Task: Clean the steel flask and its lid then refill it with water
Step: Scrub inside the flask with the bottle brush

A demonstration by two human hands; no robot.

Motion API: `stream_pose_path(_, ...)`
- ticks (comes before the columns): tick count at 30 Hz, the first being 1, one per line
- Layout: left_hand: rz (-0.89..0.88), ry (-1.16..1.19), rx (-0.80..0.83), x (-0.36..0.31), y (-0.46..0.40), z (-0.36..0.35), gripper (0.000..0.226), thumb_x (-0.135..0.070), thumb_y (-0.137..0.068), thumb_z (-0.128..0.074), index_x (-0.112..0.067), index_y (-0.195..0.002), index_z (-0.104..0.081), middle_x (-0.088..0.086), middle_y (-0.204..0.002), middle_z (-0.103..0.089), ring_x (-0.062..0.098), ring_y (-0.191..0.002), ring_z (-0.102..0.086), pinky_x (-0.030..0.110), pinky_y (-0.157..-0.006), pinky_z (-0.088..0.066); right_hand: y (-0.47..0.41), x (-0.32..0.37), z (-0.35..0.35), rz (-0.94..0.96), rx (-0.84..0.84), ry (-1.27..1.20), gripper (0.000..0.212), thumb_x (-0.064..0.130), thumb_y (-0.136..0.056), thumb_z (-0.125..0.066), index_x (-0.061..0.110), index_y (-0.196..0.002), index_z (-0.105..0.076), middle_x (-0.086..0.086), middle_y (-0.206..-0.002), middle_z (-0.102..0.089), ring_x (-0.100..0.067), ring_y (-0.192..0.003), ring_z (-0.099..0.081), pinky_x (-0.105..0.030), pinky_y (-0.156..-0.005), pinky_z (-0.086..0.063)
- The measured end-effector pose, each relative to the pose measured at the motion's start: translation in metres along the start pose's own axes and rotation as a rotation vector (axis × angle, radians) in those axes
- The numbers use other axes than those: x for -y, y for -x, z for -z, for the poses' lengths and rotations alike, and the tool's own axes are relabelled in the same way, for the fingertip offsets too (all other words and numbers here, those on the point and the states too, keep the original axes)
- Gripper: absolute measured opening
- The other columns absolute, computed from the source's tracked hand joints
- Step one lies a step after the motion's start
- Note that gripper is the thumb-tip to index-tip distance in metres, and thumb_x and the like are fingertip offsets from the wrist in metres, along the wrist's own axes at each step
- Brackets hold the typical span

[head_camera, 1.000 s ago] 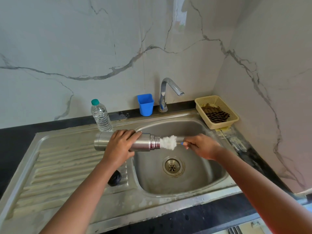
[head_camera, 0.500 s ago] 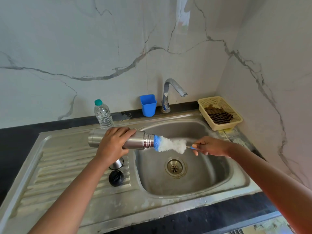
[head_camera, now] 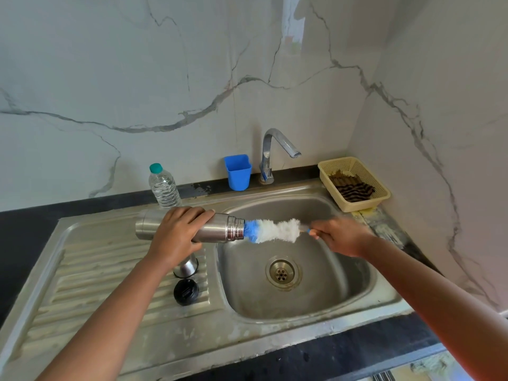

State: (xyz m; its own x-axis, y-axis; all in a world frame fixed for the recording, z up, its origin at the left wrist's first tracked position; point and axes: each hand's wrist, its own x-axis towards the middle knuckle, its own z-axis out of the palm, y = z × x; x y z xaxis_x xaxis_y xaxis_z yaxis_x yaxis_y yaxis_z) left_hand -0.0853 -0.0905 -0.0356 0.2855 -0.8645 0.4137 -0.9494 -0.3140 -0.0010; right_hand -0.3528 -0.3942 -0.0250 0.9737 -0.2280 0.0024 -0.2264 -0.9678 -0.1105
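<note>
My left hand (head_camera: 176,232) grips the steel flask (head_camera: 220,228), held sideways over the sink's left edge with its mouth pointing right. A bottle brush (head_camera: 272,231) with blue and white bristles has its blue tip at the flask's mouth; most of the bristles are outside. My right hand (head_camera: 338,237) holds the brush handle over the basin. On the draining board below my left wrist lie a steel cup lid (head_camera: 187,266) and a black stopper (head_camera: 186,292).
The steel sink (head_camera: 330,298) has a drain (head_camera: 281,273) in the basin's middle and a tap (head_camera: 275,152) behind, not running. A plastic water bottle (head_camera: 163,187), a blue cup (head_camera: 237,172) and a yellow basket (head_camera: 354,182) with cloths stand along the back.
My right hand has drawn the brush rightward out of the flask, exposing the blue bristles. The flask stayed in my left hand.
</note>
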Motion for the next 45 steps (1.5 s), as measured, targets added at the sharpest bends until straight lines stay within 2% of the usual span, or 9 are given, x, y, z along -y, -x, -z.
stream_pose_path(5, 0.033, 0.153, 0.060, -0.005, -0.002, -0.001, 0.091, -0.016, -0.043, -0.092, -0.021, -0.127, -0.057, 0.005, -0.113, -0.068, 0.031, -0.094, -0.065, 0.044, -0.085, -0.053, -0.001, -0.005, 0.003, 0.295, -0.621, 0.503, 0.014, 0.020, -0.096, -0.054, 0.011, -0.097, -0.065, -0.004, -0.075, -0.060, -0.024, -0.057, -0.055, -0.030, -0.044, -0.043)
stream_pose_path(13, -0.020, 0.008, -0.028, -0.002, -0.008, 0.003, 0.089, -0.014, -0.039, -0.096, -0.013, -0.123, -0.065, 0.007, -0.111, -0.068, 0.031, -0.095, -0.062, 0.047, -0.088, -0.051, 0.009, 0.011, 0.007, -0.107, 0.172, -0.416, 0.030, 0.031, -0.105, -0.041, 0.022, -0.083, -0.060, 0.017, -0.059, -0.054, 0.005, -0.057, -0.050, -0.016, -0.063, -0.039)
stream_pose_path(20, 0.083, 0.199, 0.032, -0.008, -0.018, 0.001, 0.087, -0.016, -0.048, -0.093, -0.017, -0.128, -0.060, 0.006, -0.114, -0.069, 0.031, -0.097, -0.064, 0.043, -0.086, -0.052, 0.003, -0.017, 0.019, 0.222, -0.579, 0.416, 0.007, 0.014, -0.087, -0.062, 0.010, -0.089, -0.068, -0.003, -0.069, -0.060, -0.025, -0.048, -0.054, -0.027, -0.036, -0.038)
stream_pose_path(23, 0.068, 0.161, 0.040, -0.007, -0.020, -0.002, 0.087, -0.016, -0.047, -0.093, -0.016, -0.128, -0.061, 0.007, -0.114, -0.069, 0.032, -0.097, -0.065, 0.044, -0.087, -0.052, 0.000, -0.025, 0.019, 0.229, -0.477, 0.286, 0.004, 0.019, -0.089, -0.064, 0.022, -0.091, -0.062, 0.000, -0.067, -0.062, -0.024, -0.048, -0.057, -0.026, -0.040, -0.039)
stream_pose_path(28, -0.068, -0.020, -0.017, -0.005, -0.015, -0.009, 0.090, -0.016, -0.041, -0.097, -0.014, -0.125, -0.064, 0.006, -0.114, -0.066, 0.029, -0.098, -0.057, 0.047, -0.090, -0.050, 0.004, -0.025, 0.009, -0.038, 0.233, -0.410, 0.034, 0.040, -0.104, -0.038, 0.030, -0.075, -0.053, 0.010, -0.069, -0.054, -0.006, -0.065, -0.052, -0.024, -0.069, -0.044)
stream_pose_path(34, 0.053, 0.205, 0.107, -0.009, -0.021, -0.003, 0.092, -0.018, -0.049, -0.092, -0.024, -0.134, -0.056, 0.003, -0.120, -0.066, 0.027, -0.102, -0.060, 0.046, -0.090, -0.053, 0.017, -0.032, 0.009, 0.220, -0.531, 0.312, 0.015, 0.019, -0.088, -0.056, 0.013, -0.093, -0.068, -0.002, -0.067, -0.062, -0.022, -0.047, -0.054, -0.025, -0.038, -0.035)
stream_pose_path(37, 0.134, 0.344, 0.285, -0.006, -0.027, 0.003, 0.088, -0.025, -0.060, -0.085, -0.031, -0.141, -0.051, -0.006, -0.124, -0.063, 0.018, -0.106, -0.058, 0.036, -0.088, -0.051, 0.017, -0.033, 0.011, 0.216, -0.502, 0.279, 0.009, 0.010, -0.084, -0.068, 0.013, -0.092, -0.068, -0.001, -0.065, -0.061, -0.023, -0.046, -0.053, -0.025, -0.036, -0.034)
stream_pose_path(42, -0.097, -0.026, 0.110, -0.001, -0.042, 0.006, 0.093, -0.023, -0.046, -0.094, -0.021, -0.132, -0.060, 0.004, -0.114, -0.068, 0.030, -0.098, -0.063, 0.046, -0.087, -0.052, 0.015, -0.034, 0.010, -0.089, 0.118, -0.301, 0.027, 0.029, -0.103, -0.044, 0.020, -0.085, -0.062, 0.006, -0.071, -0.060, -0.010, -0.063, -0.056, -0.013, -0.058, -0.037)
stream_pose_path(45, -0.130, -0.019, 0.127, 0.001, -0.045, 0.007, 0.092, -0.025, -0.051, -0.092, -0.023, -0.136, -0.057, 0.004, -0.118, -0.066, 0.029, -0.101, -0.062, 0.048, -0.089, -0.053, 0.019, -0.042, 0.008, 0.025, -0.149, -0.043, 0.018, 0.021, -0.100, -0.048, 0.023, -0.086, -0.061, 0.002, -0.067, -0.062, -0.019, -0.054, -0.056, -0.021, -0.050, -0.035)
